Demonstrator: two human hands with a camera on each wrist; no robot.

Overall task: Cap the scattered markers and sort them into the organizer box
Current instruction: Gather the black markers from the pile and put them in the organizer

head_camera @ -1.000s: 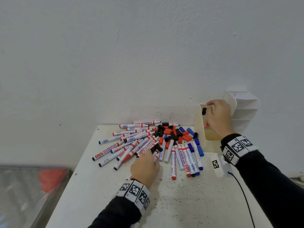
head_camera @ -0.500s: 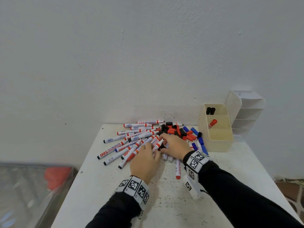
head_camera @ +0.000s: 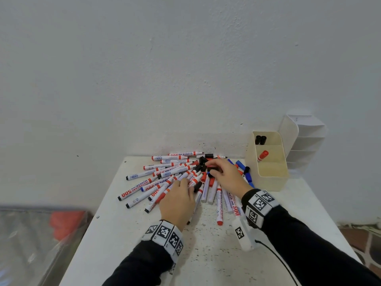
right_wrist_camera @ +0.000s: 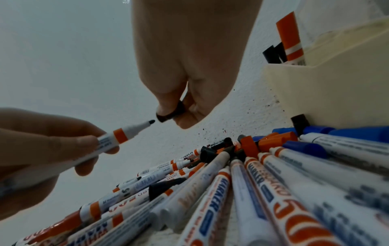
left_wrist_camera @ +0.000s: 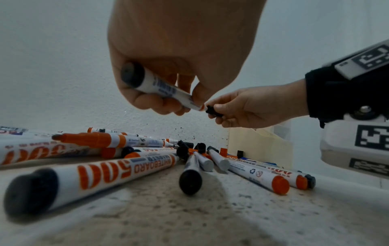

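Right hand moved off the pile, pinching black cap just beside tip of marker gripped in left hand.

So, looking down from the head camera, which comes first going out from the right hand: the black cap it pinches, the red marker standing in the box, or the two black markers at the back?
From the right hand:
1. Black cap, pinched in its fingers.
2. Red marker, right of the hand, in the organizer box's middle compartment.
3. Two black markers, back compartment, by the wall.
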